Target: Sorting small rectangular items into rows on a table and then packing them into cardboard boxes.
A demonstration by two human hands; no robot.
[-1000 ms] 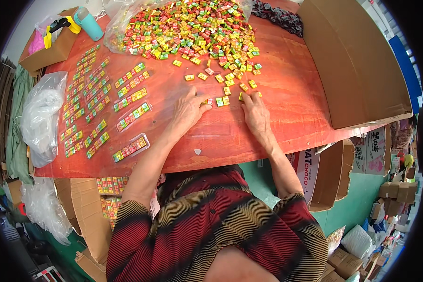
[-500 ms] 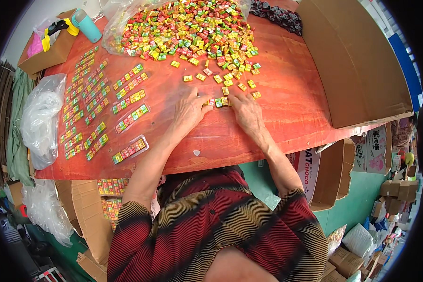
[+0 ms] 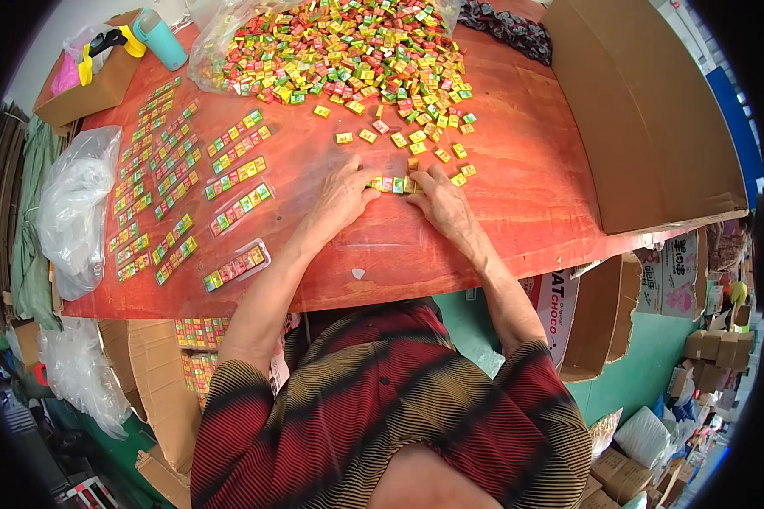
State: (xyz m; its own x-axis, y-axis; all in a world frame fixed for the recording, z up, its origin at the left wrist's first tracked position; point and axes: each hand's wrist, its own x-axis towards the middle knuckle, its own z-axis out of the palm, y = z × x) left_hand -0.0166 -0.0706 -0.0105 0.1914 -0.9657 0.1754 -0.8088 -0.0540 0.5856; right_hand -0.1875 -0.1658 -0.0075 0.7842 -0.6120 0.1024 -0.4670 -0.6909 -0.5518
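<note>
Row of small blocky boxes (image 3: pixel 397 185) on the wood-grained red worktop (image 3: pixel 518 187), in from its near edge; left hand (image 3: pixel 340 200) and right hand (image 3: pixel 443 205) pinch opposite ends. Crinkled clear plastic bag (image 3: pixel 205 66) toward far edge.

A turquoise bottle (image 3: pixel 161 42) sits beside a small cardboard box (image 3: pixel 93 103) holding pink plastic (image 3: pixel 65 78) at a red table's (image 3: pixel 518 212) far left corner, while crumpled dark fabric (image 3: pixel 514 32) lies near a tall cardboard panel (image 3: pixel 645 110). Clear plastic (image 3: pixel 78 216) bulges beside green cloth (image 3: pixel 32 220); brown cartons (image 3: pixel 624 475) crowd the lower right.
</note>
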